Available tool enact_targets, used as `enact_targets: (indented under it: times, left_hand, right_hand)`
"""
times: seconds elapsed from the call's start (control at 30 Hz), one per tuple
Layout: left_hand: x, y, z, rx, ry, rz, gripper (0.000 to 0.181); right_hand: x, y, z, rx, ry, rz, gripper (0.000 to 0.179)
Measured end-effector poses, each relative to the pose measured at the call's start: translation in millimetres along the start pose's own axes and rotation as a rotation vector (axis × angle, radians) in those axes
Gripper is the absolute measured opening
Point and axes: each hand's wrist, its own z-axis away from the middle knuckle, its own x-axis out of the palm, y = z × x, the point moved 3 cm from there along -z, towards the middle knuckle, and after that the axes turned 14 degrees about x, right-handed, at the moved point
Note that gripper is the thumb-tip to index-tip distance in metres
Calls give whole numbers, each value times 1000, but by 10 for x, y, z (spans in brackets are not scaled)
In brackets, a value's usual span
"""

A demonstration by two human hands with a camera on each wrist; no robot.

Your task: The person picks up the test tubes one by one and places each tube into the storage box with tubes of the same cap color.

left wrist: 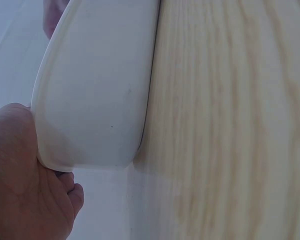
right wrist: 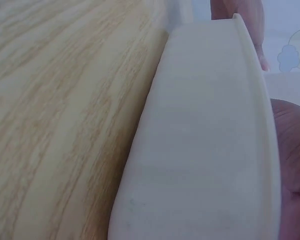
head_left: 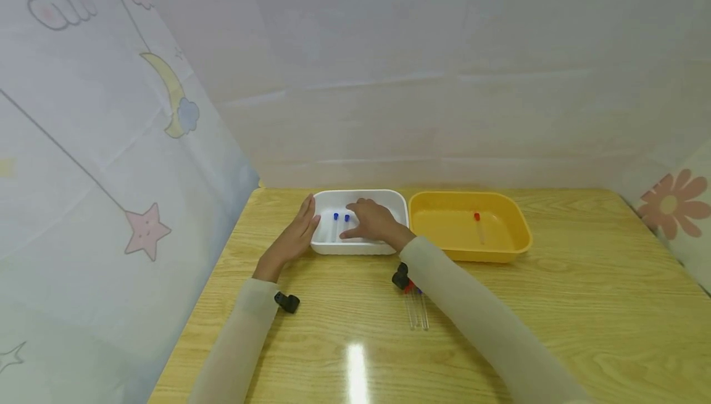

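Note:
A white tray [head_left: 361,248] stands on the wooden table, with two clear tubes with blue caps [head_left: 336,216] lying side by side inside. At its left end my left hand [head_left: 294,237] holds the rim, thumb over the edge and fingers along the outside; the left wrist view shows this hand [left wrist: 30,175] at the tray's corner. My right hand [head_left: 374,219] reaches over the front wall into the tray, thumb and fingers spread apart beside the tubes, with nothing seen between them. In the right wrist view the tray wall [right wrist: 205,135] hides most of that hand.
Right beside the white tray stands a yellow tray [head_left: 444,222], holding one tube with a red cap [head_left: 478,222]. Several clear tubes [head_left: 416,314] with red and blue caps lie on the table [head_left: 333,336] in front, partly under my right forearm. A printed cloth hangs behind and left.

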Motion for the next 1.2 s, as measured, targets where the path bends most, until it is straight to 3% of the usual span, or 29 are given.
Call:
enact_targets:
  times: [0.73,1.2]
  left_hand:
    - [-10,18,4,5,7,16,70]
    - [-11,23,-2,21,11,-1,68]
  right_hand:
    - [-254,-103,427,-100,81,-6,77]
    - [-408,-137,847,-171,95,-35,72]
